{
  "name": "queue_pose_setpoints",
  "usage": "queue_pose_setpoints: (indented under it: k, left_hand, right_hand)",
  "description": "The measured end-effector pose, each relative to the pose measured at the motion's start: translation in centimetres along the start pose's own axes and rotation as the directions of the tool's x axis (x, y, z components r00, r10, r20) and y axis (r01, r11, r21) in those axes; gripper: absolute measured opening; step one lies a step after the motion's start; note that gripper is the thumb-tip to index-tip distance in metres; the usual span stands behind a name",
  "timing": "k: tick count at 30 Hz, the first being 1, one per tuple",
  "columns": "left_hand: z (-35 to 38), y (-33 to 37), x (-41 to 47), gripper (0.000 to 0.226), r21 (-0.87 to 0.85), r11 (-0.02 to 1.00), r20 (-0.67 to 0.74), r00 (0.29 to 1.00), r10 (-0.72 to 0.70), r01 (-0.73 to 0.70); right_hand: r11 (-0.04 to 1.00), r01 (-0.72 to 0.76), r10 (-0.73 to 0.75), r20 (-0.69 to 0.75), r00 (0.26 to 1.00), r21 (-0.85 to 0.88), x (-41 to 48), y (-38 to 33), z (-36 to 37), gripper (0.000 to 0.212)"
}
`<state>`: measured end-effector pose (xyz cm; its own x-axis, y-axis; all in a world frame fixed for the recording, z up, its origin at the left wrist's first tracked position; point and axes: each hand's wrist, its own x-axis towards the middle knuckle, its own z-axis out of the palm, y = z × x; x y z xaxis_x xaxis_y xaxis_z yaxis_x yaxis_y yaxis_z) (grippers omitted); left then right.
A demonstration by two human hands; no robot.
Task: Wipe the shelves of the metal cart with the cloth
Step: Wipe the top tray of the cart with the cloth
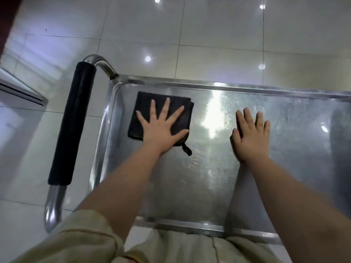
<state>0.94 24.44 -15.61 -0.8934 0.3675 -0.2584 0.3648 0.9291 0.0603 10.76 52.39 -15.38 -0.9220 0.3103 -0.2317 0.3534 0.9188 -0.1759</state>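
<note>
The cloth [146,103] is pressed flat on the cart's [209,85] top shelf [190,186], in the corner by the handle [72,120]. It lies under the left hand [161,128], whose fingers are spread straight and grip nothing. The right hand [250,137] is laid flat on bare metal nearby, also holding nothing. Faint swirl marks suggest the wiping is under way. Lower shelves are hidden, presumably still to be done.

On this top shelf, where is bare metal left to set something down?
Bare: the strip between the left hand and right hand, the near middle stretch down to the shelf rim, and everything right of the right hand. Crowded: the far-left corner, where the black cloth lies under the left hand.
</note>
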Motion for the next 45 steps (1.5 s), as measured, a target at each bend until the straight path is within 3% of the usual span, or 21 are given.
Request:
queue_pose_setpoints:
  k: [3,6,9,12,16,19,23,25,27,32,35,38,42,45]
  left_hand:
    - [0.4,-8.6,-4.3,0.078,0.010,0.991,0.011,0.991,-0.136,0.136]
    - [1.3,-10.6,-9.1,0.078,0.056,0.990,0.013,0.991,-0.131,0.130]
    - [3.1,-5.7,-13.4,0.081,0.007,1.000,-0.007,1.000,-0.029,0.029]
    - [4.4,2.5,-15.7,0.082,-0.050,0.989,-0.018,0.991,0.135,-0.136]
    - [4.7,7.1,-16.8,0.082,-0.045,0.970,-0.015,0.971,0.237,-0.237]
    - [4.4,2.8,-17.4,0.082,-0.015,0.990,-0.011,0.990,0.138,-0.139]
    - [5.0,-6.3,-19.5,0.081,-0.029,0.981,0.046,0.981,-0.189,0.190]
    - [5.2,-7.6,-21.2,0.081,-0.021,0.955,0.070,0.953,-0.293,0.295]
    - [5.3,-5.8,-22.7,0.081,-0.033,0.955,0.084,0.953,-0.291,0.294]
    - [5.1,4.1,-21.3,0.083,-0.087,0.996,0.051,0.998,0.040,-0.036]
    - [4.2,10.6,-16.6,0.082,-0.056,0.990,0.046,0.990,0.130,-0.127]
    - [3.0,14.2,-11.3,0.082,-0.015,0.993,0.072,0.990,0.120,-0.119]
    - [2.5,15.6,-9.6,0.080,-0.011,1.000,0.071,0.997,0.004,-0.003]
    - [3.5,16.0,-13.0,0.079,-0.044,0.999,0.073,0.997,0.006,-0.003]
  right_hand:
    - [1.000,-0.015,0.015,0.007,1.000,-0.005,-0.2,-0.5,-0.4,0.062]
    - [0.998,-0.046,0.047,0.025,0.999,-0.046,-0.4,-0.9,-0.5,0.059]
    - [0.979,-0.160,0.166,0.033,0.986,-0.127,-0.9,-1.5,-0.2,0.057]
    - [0.959,-0.269,0.273,0.036,0.961,-0.086,-1.6,-2.3,0.1,0.056]
    - [0.966,-0.249,0.252,0.038,0.967,-0.071,-3.5,-1.9,0.8,0.056]
    - [0.967,-0.241,0.246,0.063,0.967,-0.082,-6.5,0.8,1.4,0.062]
    - [0.942,-0.329,0.333,0.076,0.940,-0.061,-10.1,4.1,2.2,0.065]
    - [0.938,-0.344,0.346,0.061,0.936,-0.044,-10.5,4.0,2.6,0.061]
    - [0.939,-0.341,0.343,0.048,0.938,-0.042,-10.4,3.6,2.8,0.060]
    - [0.945,-0.327,0.328,0.057,0.943,-0.026,-10.5,3.6,2.6,0.061]
    - [0.950,-0.308,0.311,0.087,0.946,-0.042,-10.5,3.5,2.4,0.062]
    - [0.967,-0.236,0.247,0.125,0.961,-0.096,-9.9,5.0,1.7,0.063]
    - [0.984,-0.072,0.097,0.151,0.984,-0.165,-6.3,9.4,-0.7,0.066]
    - [0.982,-0.117,0.139,0.143,0.980,-0.147,-2.3,13.4,-2.8,0.066]
